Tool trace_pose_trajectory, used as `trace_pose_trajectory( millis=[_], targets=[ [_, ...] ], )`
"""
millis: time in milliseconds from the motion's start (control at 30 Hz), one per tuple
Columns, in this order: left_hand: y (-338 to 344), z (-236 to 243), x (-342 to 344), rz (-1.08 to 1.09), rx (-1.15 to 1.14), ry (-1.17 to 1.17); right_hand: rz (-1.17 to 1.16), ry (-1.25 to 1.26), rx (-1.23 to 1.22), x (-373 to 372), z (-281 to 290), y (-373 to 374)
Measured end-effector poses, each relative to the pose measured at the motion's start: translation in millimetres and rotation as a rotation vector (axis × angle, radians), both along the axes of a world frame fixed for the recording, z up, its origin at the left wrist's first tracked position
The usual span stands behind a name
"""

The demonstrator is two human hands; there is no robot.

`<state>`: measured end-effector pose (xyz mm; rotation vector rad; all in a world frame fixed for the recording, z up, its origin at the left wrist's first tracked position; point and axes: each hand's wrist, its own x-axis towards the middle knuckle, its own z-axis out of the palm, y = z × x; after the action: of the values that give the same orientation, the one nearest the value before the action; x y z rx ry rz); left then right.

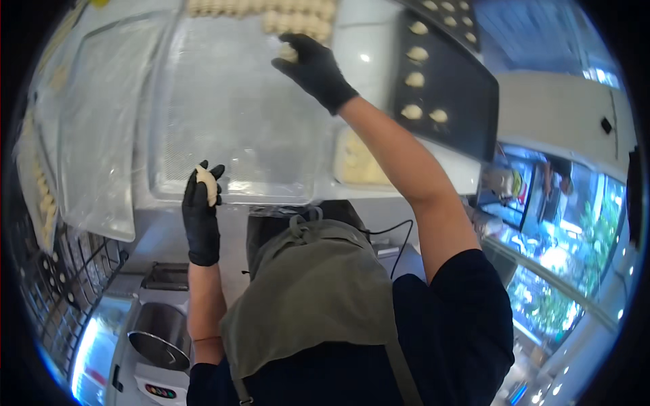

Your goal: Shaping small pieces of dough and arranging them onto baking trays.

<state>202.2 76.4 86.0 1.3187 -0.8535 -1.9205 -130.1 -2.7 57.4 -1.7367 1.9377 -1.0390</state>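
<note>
My left hand (202,216), in a black glove, holds a pale, elongated piece of dough (206,183) at the near left edge of a clear-plastic-covered perforated tray (237,122). My right hand (311,68), also black-gloved, grips a small pale dough piece (288,53) over the far part of that tray, just below rows of pale shaped dough (227,7). To its right lies a dark baking pan (453,84) with several small dough mounds (417,54).
Another plastic-covered tray (98,128) lies left; a pale yellow container (355,159) sits under my right forearm. Below are a wire rack (88,264) and a machine with a metal bowl (152,335). At the right, a person (558,189) appears beyond the counter.
</note>
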Motion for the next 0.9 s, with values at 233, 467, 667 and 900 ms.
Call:
trace_pose_trajectory(
  millis=[233, 467, 667, 900],
  targets=[
    [10, -30, -73, -0.323, -0.237, 0.013, -0.202, -0.209, 0.369, -88, 74, 216],
    [67, -28, -158, -0.355, -0.217, -0.001, -0.131, -0.434, 0.08, -81, 1, 278],
    [96, 7, -190, -0.265, -0.232, -0.003, 0.058, 0.354, -0.083, -81, -62, 243],
    [123, 2, -166, -0.127, -0.317, -0.057, 0.025, 0.257, 0.057, -91, -73, 256]
  ],
)
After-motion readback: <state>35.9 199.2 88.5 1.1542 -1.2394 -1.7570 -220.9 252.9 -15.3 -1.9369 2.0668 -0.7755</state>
